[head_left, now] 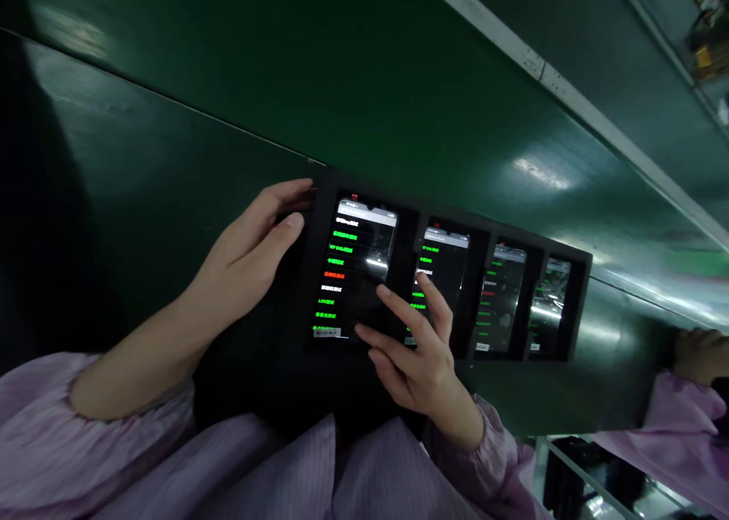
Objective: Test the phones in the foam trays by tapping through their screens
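A black tray (316,292) with several compartments lies in front of me, a lit smartphone in each. The leftmost phone (358,262) shows a list in green, white and red lettering on a dark screen. Over its lower right part my right hand (418,345) has its fingers spread, holding nothing; whether a fingertip touches the glass I cannot tell. That hand partly covers the second phone (447,258). At the tray's left edge my left hand (244,250) rests with thumb and fingers stretched out and apart. The third phone (502,300) and the rightmost phone (550,300) show similar lists.
The tray lies on a dark green work surface (273,72) with a seam running across it. Beyond it runs a pale metal strip (484,15). Another person's hand (703,353) and pink sleeve are at the right edge, above a clear-edged bin (561,459) holding dark items.
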